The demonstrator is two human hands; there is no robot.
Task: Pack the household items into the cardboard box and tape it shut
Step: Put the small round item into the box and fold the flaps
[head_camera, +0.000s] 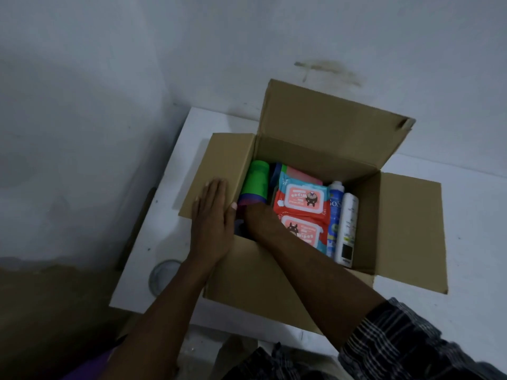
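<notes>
**Q:** Checked sleeve point(397, 344) up front, where's everything?

**Me:** Cardboard box point(323, 160) sits open on the bench point(153, 270). Left grip point(212, 215) flat, released on its flap; right grip point(258, 215) reaches inside beside the wipes point(301, 198), can't tell if clenched.

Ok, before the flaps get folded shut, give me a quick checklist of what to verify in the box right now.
1. Right hand out of the cardboard box: not ok, it reaches inside.
2. Left hand off the left flap: not ok, it lies flat on it.
3. Wipes packs lying flat: ok.
4. White bottle and blue bottle below the rim: ok, lying down.
5. Green roll settled: cannot tell.
6. Tape at hand: cannot tell.
</notes>
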